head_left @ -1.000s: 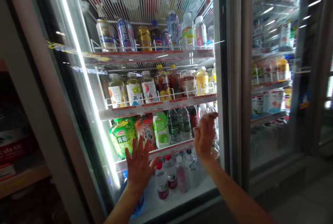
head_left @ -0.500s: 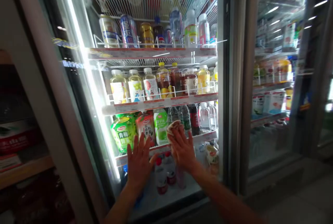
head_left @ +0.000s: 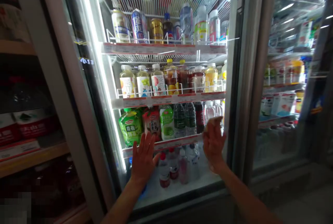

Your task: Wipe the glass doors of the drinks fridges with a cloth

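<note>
From the head camera, the left hand [head_left: 143,161] is at 7 o'clock, released, its fingers spread upright before the glass door [head_left: 187,191] of a lit drinks cooler. It carries nothing visible; the flat palm looks suited to bracing on the pane, though whether it meets the glass cannot be told. The right hand [head_left: 214,142], at 4 o'clock, has its fingers bent over what looks like a cloth [head_left: 218,119], whose edge shows at the fingertips. Blur hides how firm the grasp is; the curl probably keeps the soft stuff from slipping. Behind the pane, a green pouch [head_left: 130,127] stands at 8 o'clock and a red-capped bottle [head_left: 163,170] at 6 o'clock, between the forearms. White-capped bottles [head_left: 144,82] line a shelf [head_left: 156,100] at 10 o'clock, labels facing out, presumably so they read through the glass.
</note>
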`<action>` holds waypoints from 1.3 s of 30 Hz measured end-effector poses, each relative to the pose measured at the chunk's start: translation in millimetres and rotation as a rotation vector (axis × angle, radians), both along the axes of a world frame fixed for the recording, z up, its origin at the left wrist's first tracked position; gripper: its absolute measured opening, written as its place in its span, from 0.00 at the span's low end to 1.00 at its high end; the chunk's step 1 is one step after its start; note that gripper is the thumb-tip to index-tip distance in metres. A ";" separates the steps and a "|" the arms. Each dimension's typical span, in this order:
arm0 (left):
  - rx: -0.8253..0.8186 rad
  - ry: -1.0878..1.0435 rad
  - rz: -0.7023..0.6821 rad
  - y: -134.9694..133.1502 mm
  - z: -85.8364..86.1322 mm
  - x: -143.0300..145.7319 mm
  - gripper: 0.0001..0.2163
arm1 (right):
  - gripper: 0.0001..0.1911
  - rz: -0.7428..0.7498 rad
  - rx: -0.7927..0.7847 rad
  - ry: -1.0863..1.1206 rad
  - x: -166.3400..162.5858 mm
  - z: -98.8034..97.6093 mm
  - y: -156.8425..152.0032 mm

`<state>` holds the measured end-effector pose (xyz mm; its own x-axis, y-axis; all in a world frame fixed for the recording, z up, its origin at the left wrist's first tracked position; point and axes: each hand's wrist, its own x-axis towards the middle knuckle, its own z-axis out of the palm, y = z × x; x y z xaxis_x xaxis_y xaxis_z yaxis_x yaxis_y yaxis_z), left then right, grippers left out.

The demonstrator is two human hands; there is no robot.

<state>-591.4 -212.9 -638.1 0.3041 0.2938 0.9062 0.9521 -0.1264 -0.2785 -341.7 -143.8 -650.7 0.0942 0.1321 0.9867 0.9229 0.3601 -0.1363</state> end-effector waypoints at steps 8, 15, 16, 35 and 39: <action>0.007 -0.011 -0.011 -0.1 0.3 1.9 0.31 | 0.31 0.122 -0.049 -0.236 2.9 -7.1 -1.1; 0.002 -0.005 0.008 -0.6 -0.9 2.5 0.33 | 0.32 0.160 0.034 -0.127 -20.6 26.7 0.1; 0.002 -0.002 0.005 -2.7 -0.1 0.1 0.33 | 0.32 0.214 0.029 -0.266 -28.2 29.4 -2.7; -0.042 -0.224 0.145 -34.9 -12.7 -87.4 0.34 | 0.31 0.329 0.060 -0.308 -126.6 44.1 -25.5; -0.038 -0.230 0.144 -43.7 -17.0 -101.6 0.35 | 0.28 0.483 0.063 -0.760 -163.2 42.7 -36.1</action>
<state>-693.0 -256.6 -655.0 0.0445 0.3539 0.9342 0.9987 0.0089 -0.0510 -504.8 -179.9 -608.0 -0.6378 -0.0687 0.7672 0.5023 0.7180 0.4818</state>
